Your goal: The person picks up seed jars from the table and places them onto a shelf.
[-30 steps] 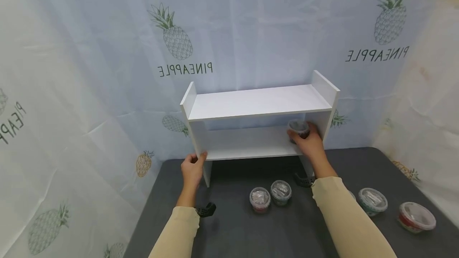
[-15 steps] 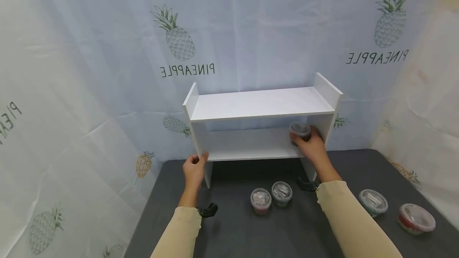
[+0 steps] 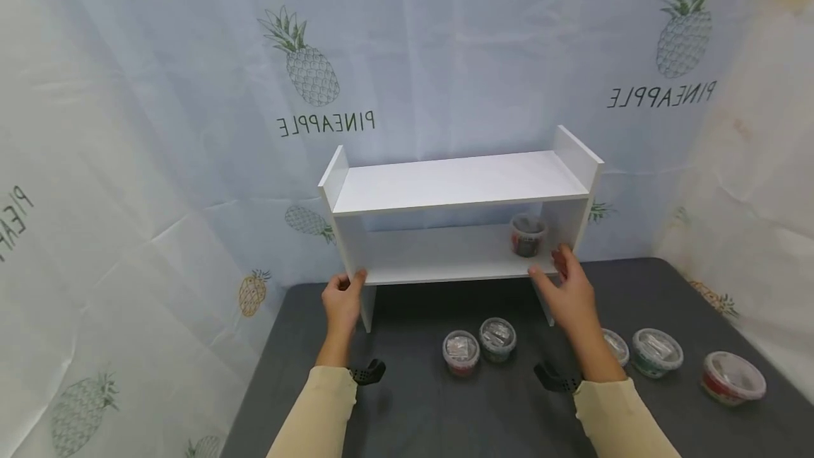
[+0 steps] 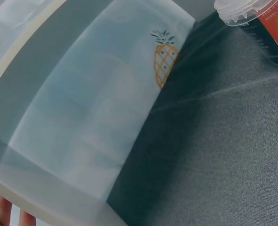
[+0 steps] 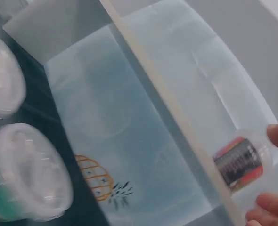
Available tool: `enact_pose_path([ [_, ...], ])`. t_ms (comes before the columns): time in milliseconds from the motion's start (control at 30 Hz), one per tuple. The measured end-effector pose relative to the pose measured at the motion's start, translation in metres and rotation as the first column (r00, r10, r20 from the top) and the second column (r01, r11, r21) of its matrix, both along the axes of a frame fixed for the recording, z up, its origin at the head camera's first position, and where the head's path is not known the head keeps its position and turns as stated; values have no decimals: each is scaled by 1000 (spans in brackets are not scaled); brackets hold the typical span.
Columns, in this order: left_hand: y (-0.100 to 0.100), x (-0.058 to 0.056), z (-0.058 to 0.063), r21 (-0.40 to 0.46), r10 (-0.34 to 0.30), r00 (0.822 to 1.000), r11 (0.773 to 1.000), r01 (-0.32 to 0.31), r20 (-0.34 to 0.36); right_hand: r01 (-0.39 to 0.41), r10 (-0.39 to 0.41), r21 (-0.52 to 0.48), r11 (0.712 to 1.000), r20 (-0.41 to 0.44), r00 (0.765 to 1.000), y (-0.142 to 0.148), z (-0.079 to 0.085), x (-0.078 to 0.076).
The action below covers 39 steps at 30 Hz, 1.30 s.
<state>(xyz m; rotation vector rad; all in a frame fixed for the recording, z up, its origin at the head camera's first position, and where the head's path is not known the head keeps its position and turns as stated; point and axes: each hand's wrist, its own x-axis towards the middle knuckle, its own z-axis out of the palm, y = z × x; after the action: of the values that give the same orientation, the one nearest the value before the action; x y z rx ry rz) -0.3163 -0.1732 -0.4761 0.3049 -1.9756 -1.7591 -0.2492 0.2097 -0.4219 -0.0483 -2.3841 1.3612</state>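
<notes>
One cup stood on the lower board of the white shelf, near its right end, so the right hand, fingers spread, needed care not to bump it while the left hand's fingers pinched the shelf's side.

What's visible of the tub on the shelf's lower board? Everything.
The plastic tub looks round, with a translucent lid on. Its side shows a label with a black panel and red-pink areas; the print is too blurred to read. It stands upright on the lower board, near the right side panel. The right hand appears clear of it.
</notes>
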Motion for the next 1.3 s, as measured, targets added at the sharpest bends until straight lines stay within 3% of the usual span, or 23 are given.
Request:
enact_pose_path([
  [100, -1, 1, -1, 12, 10, 1000, 1000, -10, 4, 63, -65, -36, 997, -66, 996, -2, -19, 16],
  [167, -1, 2, -1, 11, 15, 1000, 1000, -15, 8, 80, -81, -13, 997, -68, 994, -3, -33, 27],
  [300, -2, 4, -1, 15, 23, 1000, 1000, -23, 8, 50, -51, 108, 993, 8, 999, -2, -62, 41],
  [500, -2, 5, -1, 12, 13, 1000, 1000, -13, 12, -87, 46, 238, 967, 172, 984, -1, -102, 49],
  [600, 0, 5, -2, 15, -7, 1000, 1000, 7, 18, -127, 82, 284, 950, 165, 983, 0, -125, 54],
  [767, 3, 4, 0, 28, -28, 999, 999, 27, 26, -101, 91, 347, 933, 44, 995, 1, -156, 62],
  [867, 4, 2, 3, 35, -27, 1000, 999, 27, 6, -90, 89, 308, 947, 18, 996, 2, -161, 61],
  [1033, 3, 0, 6, 46, -12, 1000, 999, 12, 5, -114, 92, 200, 973, 118, 989, 3, -148, 57],
  [1167, 2, 2, 4, 53, -12, 1000, 999, 11, 17, -93, 73, 145, 985, 136, 988, -4, -138, 56],
  [1300, 2, 5, 2, 57, -7, 1000, 998, 7, 14, -114, 114, -7, 993, 108, 988, -19, -131, 54],
])
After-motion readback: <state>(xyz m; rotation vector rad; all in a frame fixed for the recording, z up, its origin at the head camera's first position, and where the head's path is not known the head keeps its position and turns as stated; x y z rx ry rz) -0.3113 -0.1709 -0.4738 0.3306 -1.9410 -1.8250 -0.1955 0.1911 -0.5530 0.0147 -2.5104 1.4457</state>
